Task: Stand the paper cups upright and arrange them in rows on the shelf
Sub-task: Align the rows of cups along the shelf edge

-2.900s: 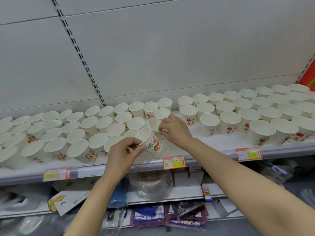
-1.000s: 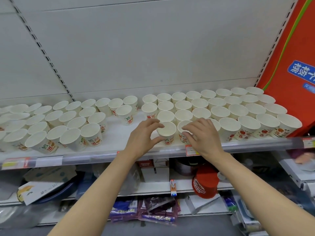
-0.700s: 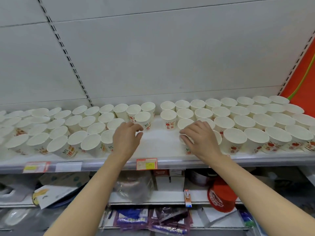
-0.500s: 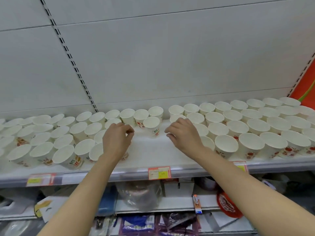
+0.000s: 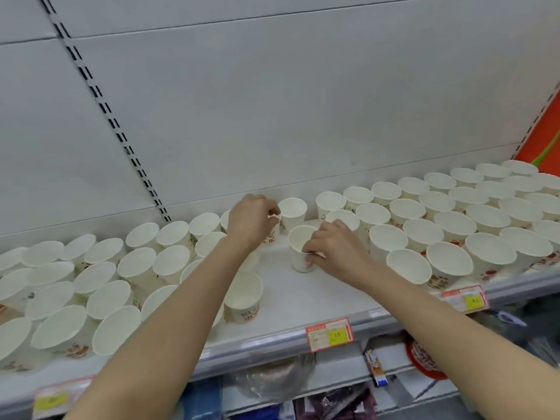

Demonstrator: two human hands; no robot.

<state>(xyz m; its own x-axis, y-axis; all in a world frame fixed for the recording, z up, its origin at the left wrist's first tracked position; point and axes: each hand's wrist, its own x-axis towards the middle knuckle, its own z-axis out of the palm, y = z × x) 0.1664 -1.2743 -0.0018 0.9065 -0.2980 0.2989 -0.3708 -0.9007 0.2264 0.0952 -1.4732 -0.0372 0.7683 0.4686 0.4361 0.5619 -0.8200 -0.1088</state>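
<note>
Here, in the head view, the right hand has its grip narrowed round a single paper cup that stands on the shelf in the bare lane between two fields of cups. Fingers and thumb curl about its lower wall and rim from the right side, so the cup lies just left of the palm, touching it. Its long axis runs near vertical, mouth up, with a slight lean toward the camera that may be only the wide lens. The ordered rows start right behind and to the right of this hand, and the nearest open slot seems to be at their left edge, so the right hand is the nearer one for that placement.

The left hand is farther back, its fingertips pinched on the rim of a back cup that is mostly hidden behind the hand; beside it another cup stands upright against the back panel. To the left the loose cups stand mouth up but crowded and unevenly spaced.
</note>
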